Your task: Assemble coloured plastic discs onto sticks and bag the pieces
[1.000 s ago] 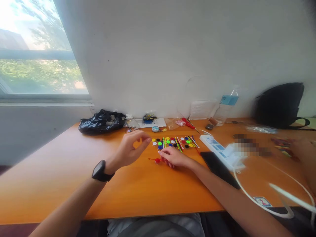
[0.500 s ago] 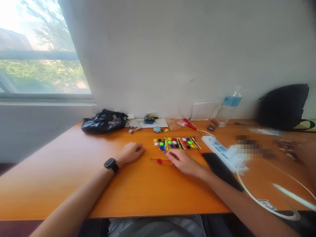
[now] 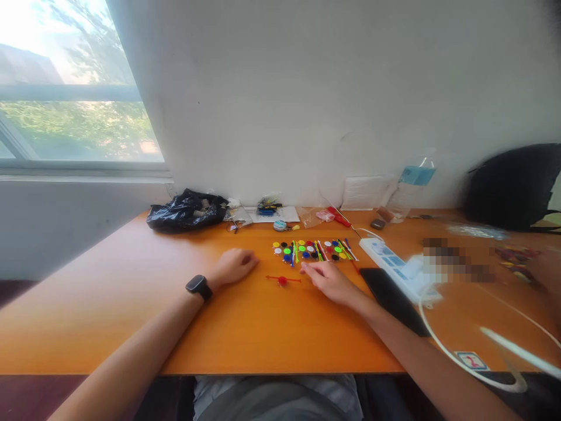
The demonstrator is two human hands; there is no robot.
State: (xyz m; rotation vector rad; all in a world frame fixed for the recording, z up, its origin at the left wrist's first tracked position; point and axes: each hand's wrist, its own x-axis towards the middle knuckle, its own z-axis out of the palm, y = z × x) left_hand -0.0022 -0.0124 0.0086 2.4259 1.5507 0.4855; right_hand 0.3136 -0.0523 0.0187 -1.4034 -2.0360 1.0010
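On the table, my left hand (image 3: 235,265) rests with its fingers loosely curled and nothing visible in them. My right hand (image 3: 328,279) hovers at the front of the coloured pieces, thumb and forefinger brought together; anything between the tips is too small to make out. Between the hands lies a thin red plastic stick (image 3: 291,279) with a red round disc (image 3: 283,282) at its middle, apart from both hands. Just beyond are rows of small coloured discs (image 3: 301,251) in yellow, black, white, green, blue and red, with bunches of thin coloured sticks (image 3: 319,251) among them.
A black phone (image 3: 390,298) and a white power strip (image 3: 394,266) with cables lie right of my right arm. Along the wall are a black plastic bag (image 3: 188,211), a red-handled screwdriver (image 3: 339,217), a bottle (image 3: 412,187) and a backpack (image 3: 512,187). Another person's hand (image 3: 547,269) is far right.
My right hand has moved slightly up and right, off the end of the red stick, which now shows fully. My left hand keeps its place. The view has shifted slightly.
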